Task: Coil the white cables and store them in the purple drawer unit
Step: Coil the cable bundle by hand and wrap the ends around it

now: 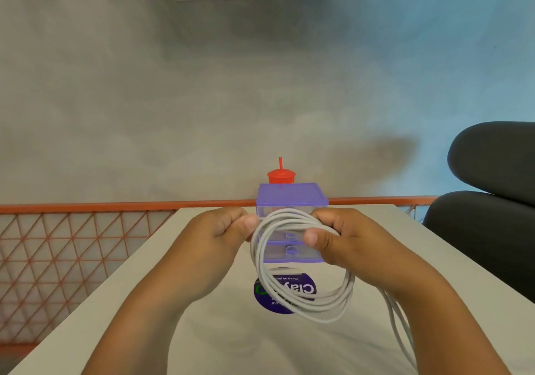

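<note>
Both hands pinch white cable over beige table, grey floor beyond.

Matt white cable, translucent glossy plastic drawer unit, smooth matt table.

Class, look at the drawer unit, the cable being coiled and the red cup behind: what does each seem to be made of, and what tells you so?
Drawer unit: likely plastic, an opaque purple frame with clear see-through drawer fronts.
White cable: flexible, matte sheath, perhaps rubbery plastic or braid; it bends into smooth loops.
Red cup: probably plastic, uniform colour with a matching straw.
</note>
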